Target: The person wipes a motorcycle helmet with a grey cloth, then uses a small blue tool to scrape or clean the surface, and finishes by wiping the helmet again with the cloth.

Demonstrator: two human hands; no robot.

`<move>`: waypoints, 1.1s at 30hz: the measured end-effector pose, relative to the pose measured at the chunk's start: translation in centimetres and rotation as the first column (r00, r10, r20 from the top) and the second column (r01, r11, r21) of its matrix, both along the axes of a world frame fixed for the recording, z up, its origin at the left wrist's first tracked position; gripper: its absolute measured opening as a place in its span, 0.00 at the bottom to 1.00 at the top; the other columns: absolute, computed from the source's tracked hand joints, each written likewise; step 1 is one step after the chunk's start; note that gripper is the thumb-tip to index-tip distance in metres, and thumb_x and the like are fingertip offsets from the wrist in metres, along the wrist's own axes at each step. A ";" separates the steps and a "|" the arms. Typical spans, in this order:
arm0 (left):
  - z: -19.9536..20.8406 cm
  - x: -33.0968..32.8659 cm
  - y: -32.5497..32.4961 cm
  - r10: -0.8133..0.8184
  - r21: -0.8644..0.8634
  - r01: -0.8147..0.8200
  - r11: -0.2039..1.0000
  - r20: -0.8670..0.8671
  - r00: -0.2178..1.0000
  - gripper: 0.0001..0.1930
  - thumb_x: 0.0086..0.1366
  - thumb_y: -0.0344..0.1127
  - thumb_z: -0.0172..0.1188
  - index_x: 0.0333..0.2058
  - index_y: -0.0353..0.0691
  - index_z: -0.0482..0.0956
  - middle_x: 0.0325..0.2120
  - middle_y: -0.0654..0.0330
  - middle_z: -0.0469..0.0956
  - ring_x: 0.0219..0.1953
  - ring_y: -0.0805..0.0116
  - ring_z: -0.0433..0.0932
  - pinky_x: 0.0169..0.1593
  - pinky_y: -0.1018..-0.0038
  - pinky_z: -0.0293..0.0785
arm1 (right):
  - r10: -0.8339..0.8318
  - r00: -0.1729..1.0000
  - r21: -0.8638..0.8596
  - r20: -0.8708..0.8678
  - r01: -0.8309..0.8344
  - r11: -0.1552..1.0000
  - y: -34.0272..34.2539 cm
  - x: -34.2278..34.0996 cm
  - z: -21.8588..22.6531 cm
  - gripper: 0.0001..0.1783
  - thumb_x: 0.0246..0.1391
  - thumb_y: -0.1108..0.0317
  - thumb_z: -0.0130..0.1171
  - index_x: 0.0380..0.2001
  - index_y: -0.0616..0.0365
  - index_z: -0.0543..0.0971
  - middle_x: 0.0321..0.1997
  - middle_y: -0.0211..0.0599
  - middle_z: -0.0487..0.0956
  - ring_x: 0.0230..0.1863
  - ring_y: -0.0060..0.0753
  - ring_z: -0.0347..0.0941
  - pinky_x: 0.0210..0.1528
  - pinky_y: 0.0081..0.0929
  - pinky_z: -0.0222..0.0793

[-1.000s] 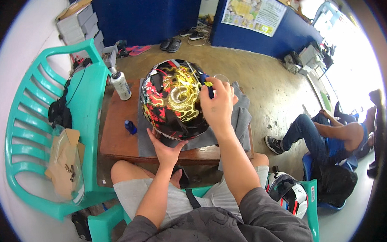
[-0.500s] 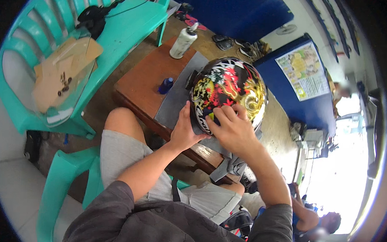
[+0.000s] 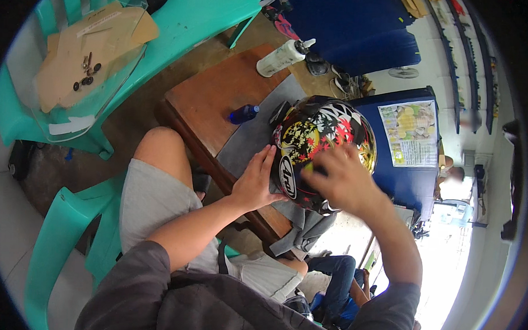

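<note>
On the wooden surface (image 3: 202,99): motorcycle helmet (image 3: 300,137), just right of left grip (image 3: 255,183), thumb and fingers spread against it. Right grip (image 3: 346,180) curled over it; blurred, can't tell what's pinched.

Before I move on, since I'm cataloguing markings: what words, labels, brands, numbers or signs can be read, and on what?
Helmet: large lettering in an oval; legible, but I won't copy it.
Poster: print too small to read.
White bottle: printing too blurred.
Brown sheet: writing too small.
</note>
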State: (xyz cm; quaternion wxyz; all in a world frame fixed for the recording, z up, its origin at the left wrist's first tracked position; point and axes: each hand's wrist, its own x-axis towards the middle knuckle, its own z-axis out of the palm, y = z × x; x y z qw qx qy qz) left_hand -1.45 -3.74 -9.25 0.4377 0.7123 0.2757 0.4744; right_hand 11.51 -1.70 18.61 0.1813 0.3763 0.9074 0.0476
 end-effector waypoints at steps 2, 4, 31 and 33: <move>0.0 0.0 0.0 0.005 0.006 -0.005 1.000 -0.015 1.000 0.75 0.42 0.51 0.87 0.78 0.31 0.42 0.71 0.31 0.56 0.70 0.28 0.64 0.73 0.44 0.65 | -0.089 0.996 0.131 0.011 0.087 0.988 3.5 0.4 0.5 0.22 0.43 0.71 0.70 0.46 0.45 0.88 0.44 0.35 0.79 0.50 0.43 0.75 0.57 0.49 0.66; -0.1 0.0 0.0 -0.002 0.012 0.002 1.000 -0.015 1.000 0.75 0.43 0.52 0.87 0.78 0.31 0.42 0.71 0.31 0.56 0.70 0.28 0.64 0.73 0.43 0.64 | -0.292 0.956 0.224 0.022 0.280 0.934 5.5 -0.2 0.8 0.23 0.41 0.72 0.72 0.46 0.46 0.89 0.43 0.36 0.79 0.49 0.44 0.74 0.57 0.50 0.65; 0.0 -0.2 0.1 -0.011 -0.021 0.010 1.000 -0.029 1.000 0.74 0.43 0.55 0.86 0.78 0.30 0.44 0.72 0.31 0.56 0.69 0.29 0.66 0.75 0.41 0.63 | -0.117 0.953 -0.322 0.280 0.208 0.924 13.9 1.0 -5.5 0.13 0.55 0.66 0.68 0.43 0.37 0.93 0.47 0.27 0.84 0.59 0.43 0.73 0.62 0.52 0.62; 0.1 -0.1 0.1 -0.011 -0.016 0.010 1.000 -0.035 0.999 0.75 0.42 0.54 0.86 0.78 0.29 0.43 0.72 0.31 0.56 0.70 0.29 0.65 0.75 0.42 0.62 | -0.154 0.926 -0.340 0.344 0.276 0.899 14.4 0.5 -5.4 0.14 0.56 0.65 0.68 0.44 0.37 0.93 0.48 0.28 0.84 0.59 0.44 0.73 0.64 0.52 0.62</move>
